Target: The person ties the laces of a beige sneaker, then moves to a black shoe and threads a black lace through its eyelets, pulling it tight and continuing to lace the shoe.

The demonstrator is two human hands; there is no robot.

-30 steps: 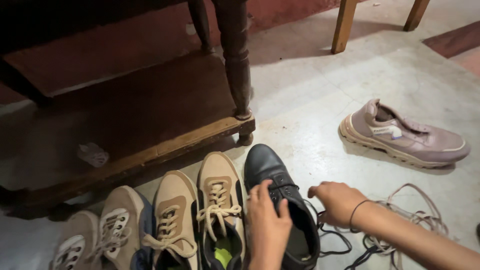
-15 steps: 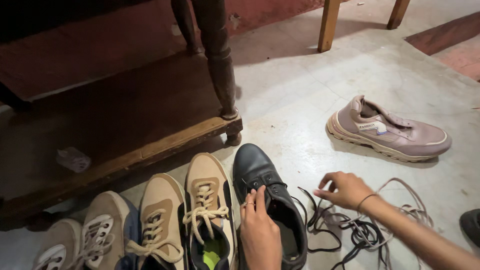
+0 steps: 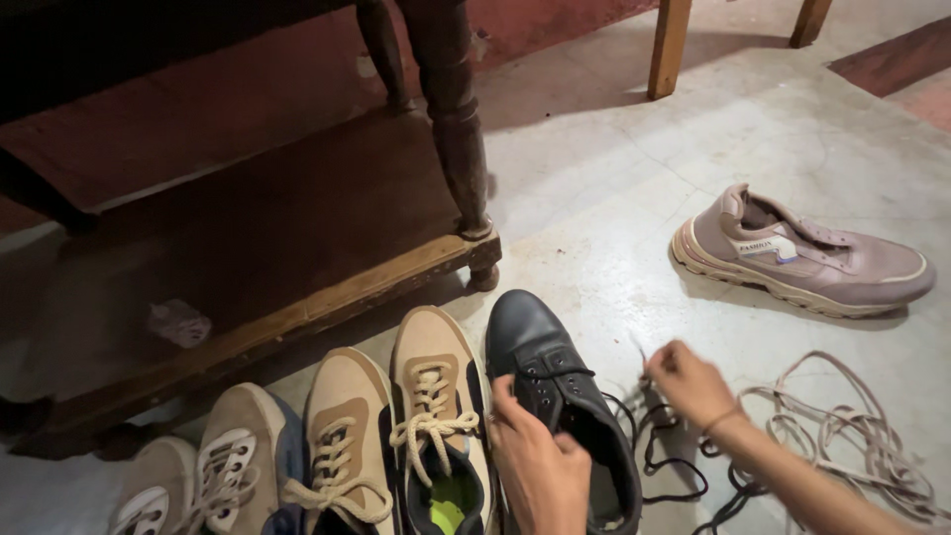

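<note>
A black leather shoe stands on the concrete floor, toe pointing away from me. My left hand grips its left side by the eyelets. My right hand, a thin band on the wrist, pinches the end of a black lace just right of the shoe and lifts it slightly. The rest of the black lace lies in loops on the floor under that hand.
Two tan laced sneakers and two grey sneakers line up left of the black shoe. A mauve sneaker lies at right. Beige laces are piled near it. A dark wooden furniture base with turned legs stands behind.
My right hand closed on the black lace end and raised it a little. My left hand slid further around the black shoe's side. The view shifted slightly.
</note>
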